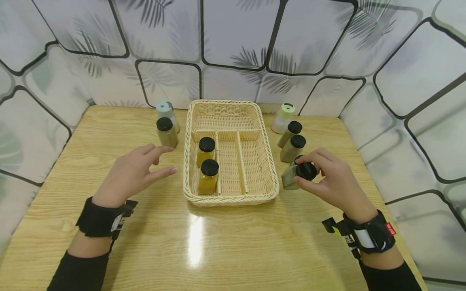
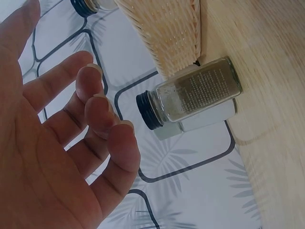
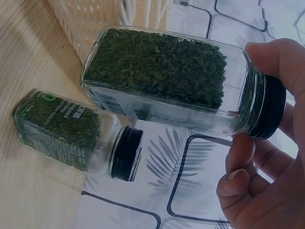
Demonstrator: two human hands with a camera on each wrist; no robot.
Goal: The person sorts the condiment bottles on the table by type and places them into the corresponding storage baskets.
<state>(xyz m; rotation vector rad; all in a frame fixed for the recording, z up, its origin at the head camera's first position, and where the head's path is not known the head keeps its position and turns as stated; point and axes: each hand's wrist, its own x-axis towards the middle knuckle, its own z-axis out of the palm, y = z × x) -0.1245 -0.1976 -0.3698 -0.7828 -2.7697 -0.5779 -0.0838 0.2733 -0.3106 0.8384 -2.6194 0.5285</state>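
Wooden table (image 1: 255,242) bore a wicker basket (image 1: 233,199). Right hand (image 1: 329,178) pinched a green-herb jar (image 3: 157,71) around neck and cap, just beside basket's near right corner. Left hand (image 1: 136,169), thumb and forefinger apart, hung near a brown-filled jar (image 1: 168,138). Two yellow-filled jars (image 1: 207,184) stood upright in basket's front-left compartment (image 1: 196,137). Open wood ran before the front rim; narrow gap separated left fingertips from left rim.

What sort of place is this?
Probably a staged tabletop setup, possibly for recording, though I can't rule out a home corner: a wood-grain table backed by a leaf-print backdrop, with a divided wicker basket and black-capped jars.
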